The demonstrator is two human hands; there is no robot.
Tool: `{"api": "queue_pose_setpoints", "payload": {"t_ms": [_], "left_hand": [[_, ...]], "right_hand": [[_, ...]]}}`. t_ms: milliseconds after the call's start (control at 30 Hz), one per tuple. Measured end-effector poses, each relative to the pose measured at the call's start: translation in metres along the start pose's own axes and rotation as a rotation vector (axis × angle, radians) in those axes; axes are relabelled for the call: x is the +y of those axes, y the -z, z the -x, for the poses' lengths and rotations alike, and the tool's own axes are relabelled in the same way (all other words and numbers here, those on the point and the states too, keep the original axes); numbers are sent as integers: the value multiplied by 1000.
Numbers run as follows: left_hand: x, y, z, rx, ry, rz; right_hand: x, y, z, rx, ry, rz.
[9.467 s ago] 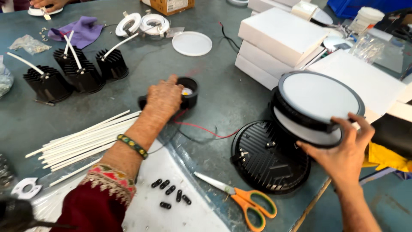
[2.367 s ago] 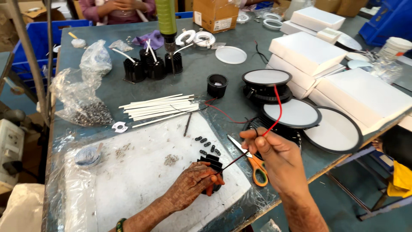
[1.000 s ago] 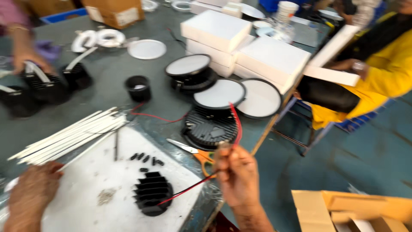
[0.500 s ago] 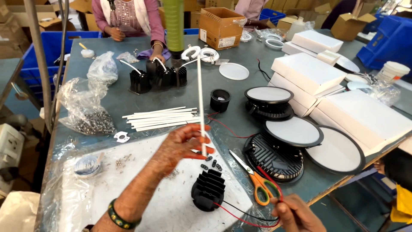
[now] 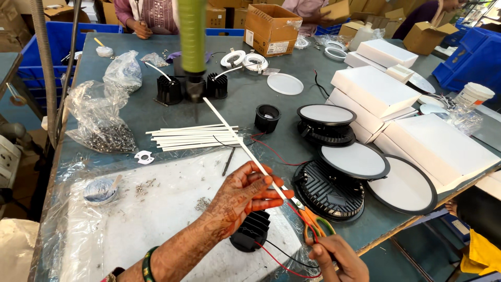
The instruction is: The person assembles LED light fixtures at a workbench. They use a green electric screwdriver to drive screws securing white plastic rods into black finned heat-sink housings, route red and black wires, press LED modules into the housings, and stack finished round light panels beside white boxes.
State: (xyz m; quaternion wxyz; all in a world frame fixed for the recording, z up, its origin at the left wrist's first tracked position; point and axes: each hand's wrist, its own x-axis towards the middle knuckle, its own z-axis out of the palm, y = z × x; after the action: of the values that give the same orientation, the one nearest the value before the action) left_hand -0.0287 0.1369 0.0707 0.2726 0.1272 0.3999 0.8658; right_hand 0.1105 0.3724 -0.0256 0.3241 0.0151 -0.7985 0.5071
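Left hand [image 5: 242, 194] grip pinched on thin white tube [image 5: 241, 149] near its lower end. The tube's long axis slants, far tip aimed at the worktop's [image 5: 130, 109] back edge. Below it sits a black finned heat sink [image 5: 251, 231] by the near edge. Right hand [image 5: 334, 258] grip closed on red and black wires [image 5: 279, 261]. Orange scissors [image 5: 312, 222] beside it.

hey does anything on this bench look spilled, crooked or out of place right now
Mostly tidy. Small screws lie scattered loose on the white sheet beside the left hand, away from the plastic bag of hardware. The orange-handled scissors lie half buried under the wires that the right hand grips. Nothing looks broken.
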Motion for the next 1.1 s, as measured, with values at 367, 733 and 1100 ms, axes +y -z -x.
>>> {"api": "queue_pose_setpoints", "payload": {"t_ms": [367,733,1100], "left_hand": [[-11,1,1,-60,-70,-115],[-21,3,1,-153,-177,-287],[-14,7,1,-124,-208,-332]], "right_hand": [[-2,-11,-4,-21,-93,-6],[-16,-25,-12,-74,4,-1],[-8,-28,-18,-174,-218,-406]]}}
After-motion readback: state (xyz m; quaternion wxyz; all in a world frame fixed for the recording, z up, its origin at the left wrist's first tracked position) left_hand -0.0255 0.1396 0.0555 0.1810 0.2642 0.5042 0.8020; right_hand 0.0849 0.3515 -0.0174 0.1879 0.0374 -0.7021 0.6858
